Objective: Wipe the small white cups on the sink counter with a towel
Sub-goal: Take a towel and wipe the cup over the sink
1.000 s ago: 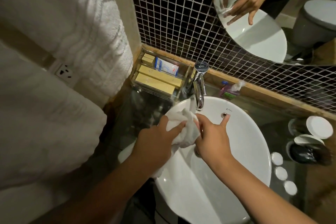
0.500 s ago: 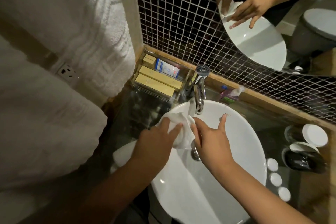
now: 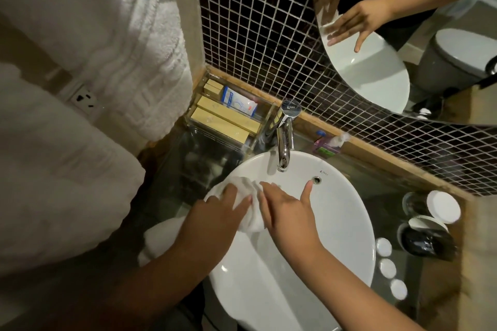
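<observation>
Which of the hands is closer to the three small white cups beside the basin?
Right. The right hand is over the basin, the small white cups just past its right rim; the left hand holds the towel at the opposite rim, farther away.

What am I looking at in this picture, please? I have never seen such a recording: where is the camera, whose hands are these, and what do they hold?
There is no machine here: a person works with bare hands, and one camera worn on the head looks down at them. The left hand holds a bunched white towel over the white sink, and the right hand lies on it with straight fingers. Whether a cup is inside the towel, I cannot tell. Three small white cups stand on the counter, right of the sink. Behind are a tap, a clear box of packets, and a mirror that repeats the hands.
</observation>
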Available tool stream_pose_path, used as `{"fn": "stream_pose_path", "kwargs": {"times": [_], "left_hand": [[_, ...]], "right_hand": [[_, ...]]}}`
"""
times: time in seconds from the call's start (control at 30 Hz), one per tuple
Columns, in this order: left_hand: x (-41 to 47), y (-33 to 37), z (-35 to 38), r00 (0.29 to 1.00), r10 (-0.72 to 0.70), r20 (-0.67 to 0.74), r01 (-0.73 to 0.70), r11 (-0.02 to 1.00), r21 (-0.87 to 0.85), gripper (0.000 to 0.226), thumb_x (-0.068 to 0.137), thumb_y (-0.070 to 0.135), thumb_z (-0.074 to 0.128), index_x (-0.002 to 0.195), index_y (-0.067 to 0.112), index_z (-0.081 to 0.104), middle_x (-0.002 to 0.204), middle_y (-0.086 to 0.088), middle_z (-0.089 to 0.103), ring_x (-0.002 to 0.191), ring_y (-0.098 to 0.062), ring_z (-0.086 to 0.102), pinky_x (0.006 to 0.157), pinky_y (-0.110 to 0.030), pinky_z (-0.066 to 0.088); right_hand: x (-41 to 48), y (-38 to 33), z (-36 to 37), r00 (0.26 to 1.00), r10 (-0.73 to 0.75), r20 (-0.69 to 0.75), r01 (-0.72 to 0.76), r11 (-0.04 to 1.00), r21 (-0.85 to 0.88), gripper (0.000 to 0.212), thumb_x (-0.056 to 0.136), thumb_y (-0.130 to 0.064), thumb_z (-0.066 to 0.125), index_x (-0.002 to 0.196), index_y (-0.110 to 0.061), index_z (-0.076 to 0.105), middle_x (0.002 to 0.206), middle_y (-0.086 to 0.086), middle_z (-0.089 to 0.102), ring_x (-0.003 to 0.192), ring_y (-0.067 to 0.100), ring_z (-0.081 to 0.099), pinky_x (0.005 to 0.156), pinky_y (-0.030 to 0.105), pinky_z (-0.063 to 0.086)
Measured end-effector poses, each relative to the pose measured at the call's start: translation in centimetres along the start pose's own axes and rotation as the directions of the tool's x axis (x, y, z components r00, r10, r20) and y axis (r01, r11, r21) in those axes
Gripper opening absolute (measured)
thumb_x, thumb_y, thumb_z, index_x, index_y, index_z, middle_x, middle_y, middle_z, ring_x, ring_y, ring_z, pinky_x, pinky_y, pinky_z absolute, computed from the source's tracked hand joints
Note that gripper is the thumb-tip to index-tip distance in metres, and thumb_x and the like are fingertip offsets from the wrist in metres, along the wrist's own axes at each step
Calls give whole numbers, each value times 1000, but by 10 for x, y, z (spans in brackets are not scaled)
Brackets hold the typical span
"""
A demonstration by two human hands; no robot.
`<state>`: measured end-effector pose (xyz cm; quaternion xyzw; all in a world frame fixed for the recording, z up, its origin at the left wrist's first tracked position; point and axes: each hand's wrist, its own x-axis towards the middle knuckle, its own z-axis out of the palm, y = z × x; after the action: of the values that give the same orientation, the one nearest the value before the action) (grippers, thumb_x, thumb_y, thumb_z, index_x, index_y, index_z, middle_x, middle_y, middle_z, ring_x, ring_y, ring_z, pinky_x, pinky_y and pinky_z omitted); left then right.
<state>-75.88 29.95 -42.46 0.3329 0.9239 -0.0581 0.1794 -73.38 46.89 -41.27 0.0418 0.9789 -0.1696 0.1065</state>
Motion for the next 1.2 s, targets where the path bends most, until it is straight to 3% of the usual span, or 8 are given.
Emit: {"fn": "stream_pose_path", "kwargs": {"times": [0.17,0.33,0.43,0.5,0.67,0.9,1.1,1.2], "left_hand": [[-17,20,-1,993,38,-110,-41,999,-23,83,53,29,96,125,10,61,120,-19,64,69,-29,68,56,-37,59],[-6,9,8,994,-81,-73,74,993,-96,96,92,43,62,145,29,-18,155,-17,13,116,-29,53,90,-39,50],[0,7,5,980,-136,-146,121,987,-109,93,93,46,58,144,31,-18,155,-14,21,113,-24,55,87,-36,52],[0,12,0,970,-158,-183,139,984,-110,90,92,49,59,146,31,-11,153,-15,25,111,-23,56,84,-34,52],[-16,41,-17,987,-129,-97,125,991,-49,84,69,44,84,141,19,48,134,-14,57,92,-21,68,64,-29,58],[-6,5,-18,980,-181,-88,174,981,-83,93,93,40,61,148,36,-14,153,-15,20,111,-25,56,84,-36,54],[-10,38,-22,986,-4,-168,9,999,33,80,65,37,87,136,24,53,133,-14,57,75,-23,67,52,-32,55],[-9,19,-12,989,38,-140,-37,999,9,87,80,42,77,149,31,27,147,-15,42,90,-24,65,66,-34,57]], "right_hand": [[1,-2,-6,998,-43,43,45,998,-44,41,104,-42,34,143,-32,45,144,0,57,143,18,38,115,58,-21],[-3,-3,-12,992,-117,-45,119,991,63,41,99,-26,53,140,-26,51,136,2,64,128,21,56,119,48,-12],[-7,-3,-16,979,-44,-200,78,984,161,30,103,-31,48,131,-29,59,106,3,76,96,25,69,115,47,31],[-11,-5,-17,967,-21,-253,67,982,177,30,104,-40,42,129,-37,57,86,0,76,76,24,68,79,38,55],[-6,-2,-8,986,39,-161,13,950,313,33,104,-51,33,130,-46,51,93,-11,75,76,13,68,75,35,58],[-17,6,0,987,84,-137,-37,949,313,32,104,-45,35,130,-43,53,67,-5,70,59,14,65,65,39,57],[-16,11,-2,967,222,-122,-130,849,513,37,97,-55,41,127,-43,60,95,-13,75,78,7,69,80,35,60],[-17,19,-2,973,182,-142,-79,840,536,27,101,-47,46,123,-45,62,85,-26,71,76,-1,67,70,12,48]]}}
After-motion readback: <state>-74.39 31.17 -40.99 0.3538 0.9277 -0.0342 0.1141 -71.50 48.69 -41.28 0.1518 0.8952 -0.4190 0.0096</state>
